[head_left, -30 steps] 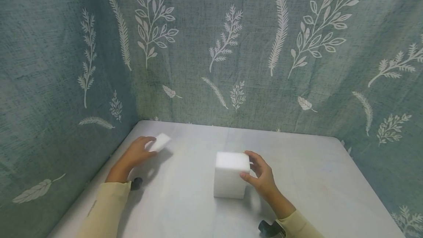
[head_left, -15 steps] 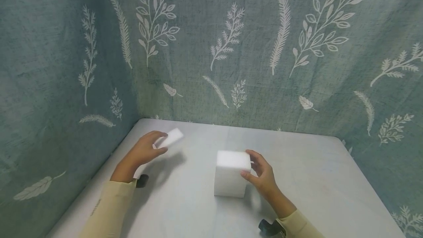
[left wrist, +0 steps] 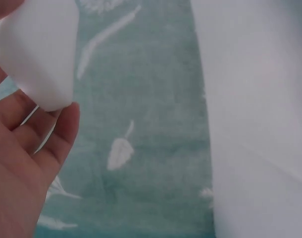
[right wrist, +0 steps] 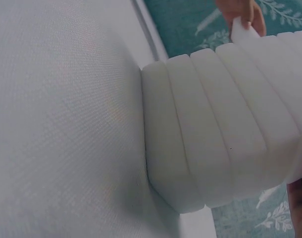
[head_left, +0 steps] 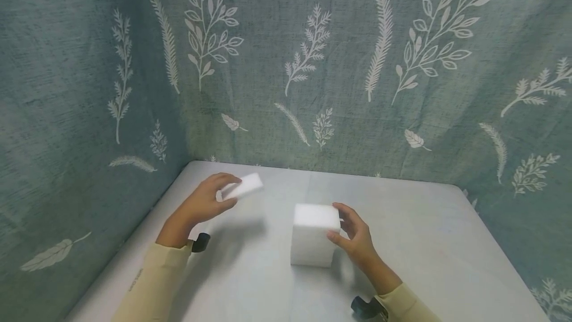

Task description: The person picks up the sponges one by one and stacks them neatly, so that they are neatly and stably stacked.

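Note:
My left hand (head_left: 206, 202) holds a white sponge block (head_left: 248, 186) above the table, left of the stack, pinched between thumb and fingers. Close up in the left wrist view, fingertips press the edges of that sponge (left wrist: 42, 54). A stack of several white sponges (head_left: 313, 237) stands upright on the table; its layers (right wrist: 215, 129) show in the right wrist view. At the stack's right side, my right hand (head_left: 359, 240) grips its upper part, the thumb on the near face and fingers at the far edge. The stack hides some right fingertips.
The pale table (head_left: 415, 232) has its far edge against a green leaf-patterned curtain (head_left: 339, 63). More of this curtain (head_left: 58, 113) hangs along the left side. A dark wrist device (head_left: 366, 308) sits beneath the right wrist.
My left hand has moved right and slightly up, carrying the sponge closer to the stack, its shadow shifting too. My right hand keeps its grip on the stack.

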### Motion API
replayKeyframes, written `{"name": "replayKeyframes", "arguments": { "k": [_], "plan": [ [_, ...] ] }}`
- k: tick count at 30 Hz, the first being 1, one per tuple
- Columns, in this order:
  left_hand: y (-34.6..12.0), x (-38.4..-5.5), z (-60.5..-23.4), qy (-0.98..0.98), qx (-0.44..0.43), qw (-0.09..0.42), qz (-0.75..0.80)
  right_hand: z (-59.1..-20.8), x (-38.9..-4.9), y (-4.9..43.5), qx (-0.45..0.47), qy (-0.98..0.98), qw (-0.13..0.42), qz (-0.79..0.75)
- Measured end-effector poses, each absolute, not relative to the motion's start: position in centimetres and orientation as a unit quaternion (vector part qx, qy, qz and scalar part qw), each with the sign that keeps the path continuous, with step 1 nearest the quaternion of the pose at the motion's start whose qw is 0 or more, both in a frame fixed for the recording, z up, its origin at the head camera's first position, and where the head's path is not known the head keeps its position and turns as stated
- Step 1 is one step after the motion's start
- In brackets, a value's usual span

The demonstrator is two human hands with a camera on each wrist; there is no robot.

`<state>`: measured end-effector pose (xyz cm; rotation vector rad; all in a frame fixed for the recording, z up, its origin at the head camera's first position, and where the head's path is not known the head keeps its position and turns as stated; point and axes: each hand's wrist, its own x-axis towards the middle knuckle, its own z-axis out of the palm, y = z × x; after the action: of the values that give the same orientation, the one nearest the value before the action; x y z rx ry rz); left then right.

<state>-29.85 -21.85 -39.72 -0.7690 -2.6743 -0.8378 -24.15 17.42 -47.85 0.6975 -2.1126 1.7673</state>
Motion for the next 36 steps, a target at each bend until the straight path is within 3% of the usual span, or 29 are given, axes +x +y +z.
{"name": "replayKeyframes", "arguments": {
  "k": [11,23,36],
  "plan": [
    [-19.4,-28.7,-38.3,-0.895,-0.314,0.122,-0.291,-45.2,-22.7,16.9,0.271,-0.742,0.161,0.591],
    [-17.1,-28.4,-37.9,-0.889,-0.343,0.108,-0.285,-48.1,-24.3,17.4,0.260,-0.735,0.159,0.606],
    [-14.8,-27.7,-37.3,-0.874,-0.387,0.118,-0.269,-46.0,-23.0,16.8,0.256,-0.743,0.162,0.597]
  ]
}}
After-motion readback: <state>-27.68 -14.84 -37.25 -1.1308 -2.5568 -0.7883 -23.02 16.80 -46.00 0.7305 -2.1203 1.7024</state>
